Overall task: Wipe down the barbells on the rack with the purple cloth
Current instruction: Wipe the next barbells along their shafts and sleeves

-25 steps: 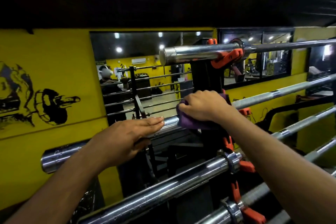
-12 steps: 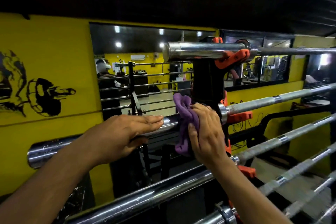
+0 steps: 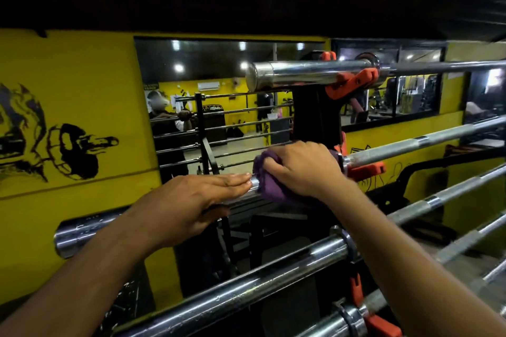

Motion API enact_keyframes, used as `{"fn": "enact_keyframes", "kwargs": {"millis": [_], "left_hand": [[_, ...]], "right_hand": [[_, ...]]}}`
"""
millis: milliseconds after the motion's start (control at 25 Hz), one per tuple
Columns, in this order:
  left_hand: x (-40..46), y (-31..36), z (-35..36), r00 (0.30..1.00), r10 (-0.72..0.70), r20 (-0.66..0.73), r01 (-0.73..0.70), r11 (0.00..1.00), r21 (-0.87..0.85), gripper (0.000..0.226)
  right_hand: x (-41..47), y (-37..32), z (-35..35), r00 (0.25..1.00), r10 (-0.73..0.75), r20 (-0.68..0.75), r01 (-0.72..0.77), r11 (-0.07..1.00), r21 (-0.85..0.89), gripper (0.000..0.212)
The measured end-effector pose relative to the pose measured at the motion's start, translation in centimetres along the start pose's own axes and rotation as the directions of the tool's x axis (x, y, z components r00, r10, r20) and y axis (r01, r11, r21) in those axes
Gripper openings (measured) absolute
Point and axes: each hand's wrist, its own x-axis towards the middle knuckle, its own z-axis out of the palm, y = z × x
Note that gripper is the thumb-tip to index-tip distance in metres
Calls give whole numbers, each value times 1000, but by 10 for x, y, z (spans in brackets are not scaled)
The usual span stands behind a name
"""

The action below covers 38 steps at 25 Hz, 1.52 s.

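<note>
Mid-wipe: right hand (image 3: 301,169) grips crumpled purple cloth (image 3: 269,186) around chrome steel barbell sleeve (image 3: 82,230); left hand (image 3: 189,200), fingers flat, steadies it at 9 o'clock. Next, I'd judge: slide cloth toward 9.

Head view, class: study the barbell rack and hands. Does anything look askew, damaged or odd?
Nothing stands out. The barbells lie level in the rack's orange hooks; the left hand steadies the second bar's sleeve while the right hand grips the purple cloth around it.

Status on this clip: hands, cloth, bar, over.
Right hand grips purple cloth around second barbell's sleeve. Left hand flat on sleeve. Nothing blocking.
</note>
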Motion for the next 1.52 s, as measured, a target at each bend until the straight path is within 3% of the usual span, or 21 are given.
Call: {"fn": "enact_keyframes", "kwargs": {"millis": [80,160,320,440,480,520,560,600,680,720,760,800,840,880,960,1000,1080,1160,1240,1320,1520], "left_hand": [[0,1,-2,1000,-8,-12,8,1000,-22,66],[0,4,-3,1000,-27,-9,27,999,-43,66],[1,7,-7,997,-68,44,70,996,-54,70],[4,18,-16,978,-167,127,169,986,2,72],[2,32,-14,968,-211,136,210,978,20,77],[-1,51,-7,967,-229,113,234,972,-28,84],[-6,76,6,970,-233,72,242,957,-159,89],[-12,103,23,968,-248,40,247,911,-329,93],[-27,149,64,935,-352,47,300,710,-638,95],[-35,166,86,896,-436,80,339,556,-759,88],[-44,179,109,851,-510,121,364,409,-837,76],[-54,189,127,813,-559,162,374,289,-881,60],[-64,199,137,784,-587,203,380,194,-904,45],[-73,208,142,759,-605,240,379,110,-919,33],[-89,216,146,718,-637,281,352,-15,-936,24],[-96,217,147,702,-644,303,339,-72,-938,23],[-111,216,149,687,-631,361,347,-152,-925,25],[-127,215,155,713,-577,399,375,-167,-912,29],[-142,215,162,761,-485,432,399,-175,-900,35],[-154,211,166,769,-423,479,462,-152,-874,38],[-156,214,172,759,-365,539,605,90,-791,40]], "right_hand": [[-41,-4,14,948,51,-315,27,971,238,39],[-66,-2,21,896,235,-377,32,811,584,43],[-104,-10,-2,899,374,-228,5,513,859,30],[-118,-6,-27,854,490,174,-277,147,949,31],[-124,-4,-29,832,478,282,-399,161,903,31],[-132,-4,-28,845,474,247,-435,342,833,28],[-140,0,-27,873,487,29,-329,544,772,22],[-142,-7,-36,881,468,69,-350,549,759,19],[-176,0,-1,902,423,-86,-282,729,624,19],[-203,11,21,900,434,36,-335,638,693,26],[-235,23,43,839,402,368,-511,345,787,30],[-261,16,44,696,213,685,-692,-54,720,31],[-282,-5,43,710,163,685,-659,-191,728,50],[-303,-24,41,644,221,732,-672,-293,680,67],[-334,-35,43,571,151,807,-590,-608,531,66],[-346,-42,37,580,131,804,-556,-658,508,69],[-368,-54,30,607,131,784,-592,-584,556,82],[-391,-61,39,571,170,803,-678,-453,579,87],[-405,-66,43,558,185,809,-748,-309,587,55],[-405,-65,41,610,160,776,-749,-205,630,23],[-396,-41,45,602,106,791,-735,-315,601,1]]}}
